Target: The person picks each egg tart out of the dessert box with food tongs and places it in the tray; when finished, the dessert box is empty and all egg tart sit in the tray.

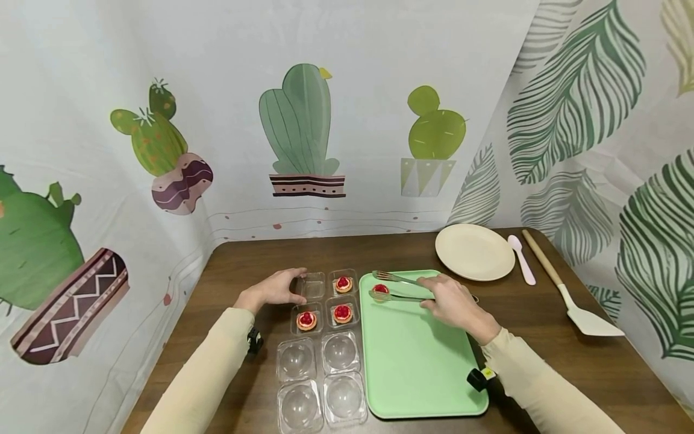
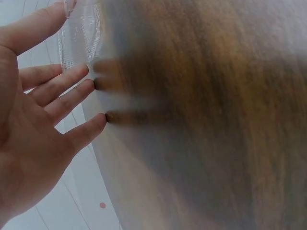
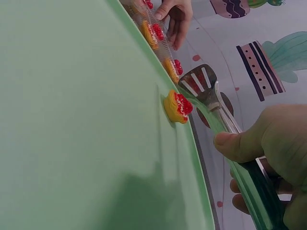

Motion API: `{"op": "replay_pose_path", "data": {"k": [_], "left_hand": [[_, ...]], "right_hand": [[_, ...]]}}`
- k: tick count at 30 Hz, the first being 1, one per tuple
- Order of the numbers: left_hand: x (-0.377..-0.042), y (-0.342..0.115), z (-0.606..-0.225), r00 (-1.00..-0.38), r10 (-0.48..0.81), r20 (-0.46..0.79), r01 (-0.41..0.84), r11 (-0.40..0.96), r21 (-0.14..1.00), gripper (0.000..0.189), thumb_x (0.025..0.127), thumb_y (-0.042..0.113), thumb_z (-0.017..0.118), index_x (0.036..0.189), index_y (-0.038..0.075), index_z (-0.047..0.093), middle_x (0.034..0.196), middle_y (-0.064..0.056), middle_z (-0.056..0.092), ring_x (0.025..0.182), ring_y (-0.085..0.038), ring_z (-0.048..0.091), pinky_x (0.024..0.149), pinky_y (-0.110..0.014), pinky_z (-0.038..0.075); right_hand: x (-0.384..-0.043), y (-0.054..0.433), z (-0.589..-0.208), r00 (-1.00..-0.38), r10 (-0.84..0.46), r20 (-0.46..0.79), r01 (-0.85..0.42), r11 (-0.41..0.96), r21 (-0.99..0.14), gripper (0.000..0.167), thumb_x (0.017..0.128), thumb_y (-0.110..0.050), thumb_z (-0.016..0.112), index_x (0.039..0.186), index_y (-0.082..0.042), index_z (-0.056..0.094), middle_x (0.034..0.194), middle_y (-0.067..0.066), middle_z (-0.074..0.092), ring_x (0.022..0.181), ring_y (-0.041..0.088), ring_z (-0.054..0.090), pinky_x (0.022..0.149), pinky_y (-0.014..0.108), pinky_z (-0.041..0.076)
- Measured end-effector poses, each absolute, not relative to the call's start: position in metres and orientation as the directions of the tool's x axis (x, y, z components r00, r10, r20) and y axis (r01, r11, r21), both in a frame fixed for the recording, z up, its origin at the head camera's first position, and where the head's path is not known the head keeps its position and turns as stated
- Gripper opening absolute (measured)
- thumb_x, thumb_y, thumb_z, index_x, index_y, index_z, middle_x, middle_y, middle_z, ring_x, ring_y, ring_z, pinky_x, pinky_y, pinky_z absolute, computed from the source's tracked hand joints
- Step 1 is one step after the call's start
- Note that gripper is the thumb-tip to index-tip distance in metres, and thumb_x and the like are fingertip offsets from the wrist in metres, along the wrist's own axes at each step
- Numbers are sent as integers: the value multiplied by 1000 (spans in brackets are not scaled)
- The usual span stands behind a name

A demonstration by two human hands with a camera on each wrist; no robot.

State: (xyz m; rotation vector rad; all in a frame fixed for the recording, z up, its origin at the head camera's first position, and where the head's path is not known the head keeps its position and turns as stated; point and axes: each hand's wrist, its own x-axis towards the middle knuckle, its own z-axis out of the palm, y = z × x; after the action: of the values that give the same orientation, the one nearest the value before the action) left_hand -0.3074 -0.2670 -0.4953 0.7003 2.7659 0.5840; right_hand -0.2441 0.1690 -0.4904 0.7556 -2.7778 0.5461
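Sitting nearest the person, four transparent domed pieces stand two by two along the left of a pale green tray. Just beyond them four transparent cups form a square, and three of these hold red-topped tarts. Over the tray's far part is the right hand, its fingers and thumb curled round metal tongs, whose two ends stand apart; the right wrist view shows one end as a slotted blade. A fourth tart lies on the tray near its far left corner, beside the lower tong end, though I cannot tell whether metal touches it. The left hand is at the far left cup, fingers nearly straight and spread well away from the thumb, their tips at the plastic edge without curling round it. Farther back, toward the right of the dark wooden table, lie a cream plate, a pale pink spoon and a white spatula with a wooden handle. Behind everything hangs a white cloth printed with potted cacti and leaves.
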Motion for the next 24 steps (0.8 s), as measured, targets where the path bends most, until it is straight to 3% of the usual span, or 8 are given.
{"op": "replay_pose_path", "data": {"k": [7,19,24], "left_hand": [[-308,-268,-495,-851,511,-124,415,798,437,84,79,29,80,143,-8,39,135,-19,57,130,-34,48,111,-48,37],[-311,-257,-489,-860,506,-67,420,776,470,78,83,35,76,143,-3,43,141,-18,52,133,-33,46,112,-48,35],[-311,-250,-487,-866,497,-49,422,781,460,79,82,36,76,143,-2,44,144,-17,50,135,-33,44,113,-49,34]], "right_hand": [[-246,167,-484,-844,-447,297,-525,802,-284,50,79,-22,81,124,-6,66,114,12,70,102,32,63,69,46,55],[-255,154,-469,-839,-461,290,-532,808,-253,53,81,-24,79,128,-6,63,122,17,66,119,45,56,87,58,52],[-259,145,-464,-827,-478,295,-548,801,-241,53,82,-24,79,129,-6,62,121,16,66,117,42,57,85,55,54]]}}
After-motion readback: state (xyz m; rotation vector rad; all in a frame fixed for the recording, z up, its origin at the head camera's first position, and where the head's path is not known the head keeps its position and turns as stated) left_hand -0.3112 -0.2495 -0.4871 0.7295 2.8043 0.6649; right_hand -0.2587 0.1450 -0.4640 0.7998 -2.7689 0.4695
